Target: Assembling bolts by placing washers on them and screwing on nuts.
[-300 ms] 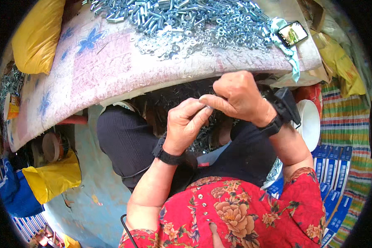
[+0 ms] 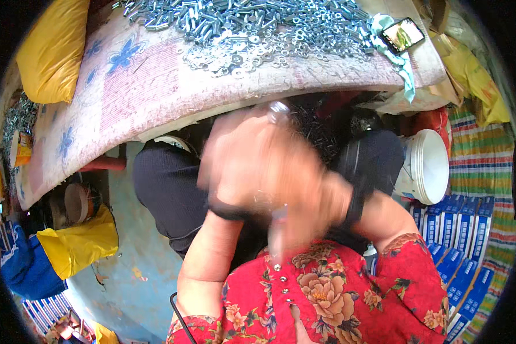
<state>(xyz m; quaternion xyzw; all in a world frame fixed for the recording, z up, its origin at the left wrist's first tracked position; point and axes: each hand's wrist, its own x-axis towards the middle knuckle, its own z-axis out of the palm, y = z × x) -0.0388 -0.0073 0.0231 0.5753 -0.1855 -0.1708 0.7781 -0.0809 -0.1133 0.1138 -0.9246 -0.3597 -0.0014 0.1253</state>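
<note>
My left hand (image 2: pixel 232 163) and my right hand (image 2: pixel 307 195) are close together over my lap, overlapping and smeared by motion. At the upper end of the left hand a small shiny metal piece (image 2: pixel 278 111) sticks out, seemingly gripped by its fingertips; its kind is too blurred to tell. The right hand crosses in front of the left wrist, and its fingers are too blurred to read. Beyond both hands, a large pile of silver bolts (image 2: pixel 212 23) lies on the table (image 2: pixel 137 86), with nuts (image 2: pixel 327 43) and flat washers (image 2: pixel 235 57) along its near side.
A phone (image 2: pixel 402 35) rests on a pale blue cloth (image 2: pixel 406 77) at the table's right. A white bucket (image 2: pixel 433 166) stands right of my knee, above blue-and-white boxes (image 2: pixel 464 229). Yellow sacks (image 2: pixel 51 51) are at left. Dark loose metal parts (image 2: pixel 318 129) lie below the table edge.
Both hands were pinched together, fingertips touching, with my right hand higher. Now my right hand has dropped toward my body across the left, and both are blurred. My right knee shows more.
</note>
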